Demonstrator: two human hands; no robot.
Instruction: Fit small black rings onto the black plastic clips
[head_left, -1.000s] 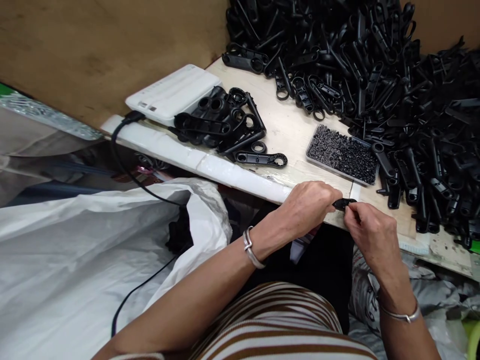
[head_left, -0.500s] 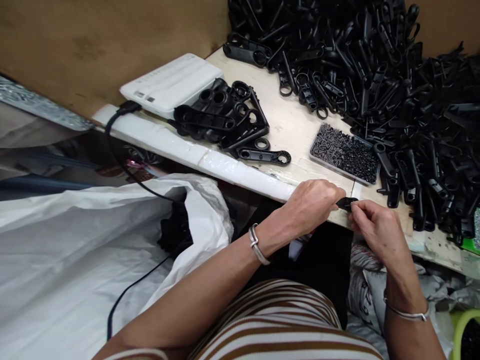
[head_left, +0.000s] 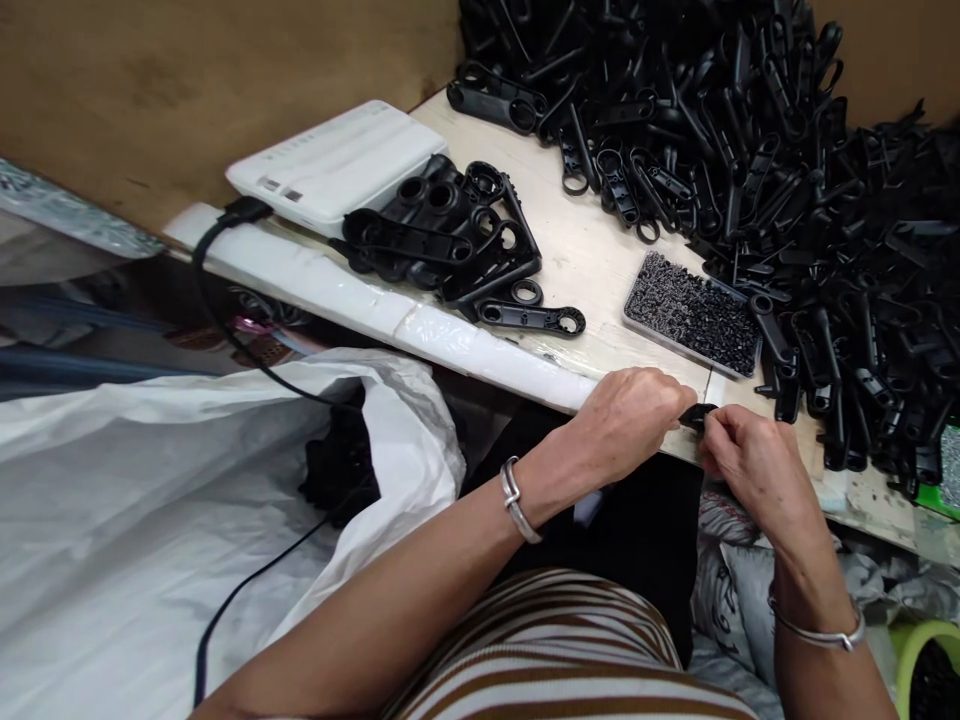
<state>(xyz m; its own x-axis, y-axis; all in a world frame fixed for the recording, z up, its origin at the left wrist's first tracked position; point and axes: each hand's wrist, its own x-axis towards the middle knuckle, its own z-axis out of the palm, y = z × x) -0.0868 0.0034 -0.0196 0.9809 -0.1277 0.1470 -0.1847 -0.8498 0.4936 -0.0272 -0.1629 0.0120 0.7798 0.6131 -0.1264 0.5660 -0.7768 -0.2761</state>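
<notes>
My left hand point(head_left: 637, 410) is closed around one end of a black plastic part point(head_left: 697, 415) over the table's front edge. My right hand point(head_left: 750, 455) pinches the part's other end with thumb and fingertips, and most of the part is hidden by the two hands. Just beyond them sits a shallow clear tray point(head_left: 667, 347) full of tiny dark pieces, grey on the left and black on the right. To the left lies a small group of black plastic arms with ring ends point(head_left: 532, 317).
A large heap of black plastic arms point(head_left: 720, 150) covers the back and right of the table. A white power bank point(head_left: 337, 165) with a black cable point(head_left: 206, 270) lies at left. An open white sack point(head_left: 225, 500) hangs below the edge; a green bucket point(head_left: 911, 640) stands lower right.
The black part has turned slightly between my hands, and the right fingers have curled in closer over it. The view has shifted a little.
</notes>
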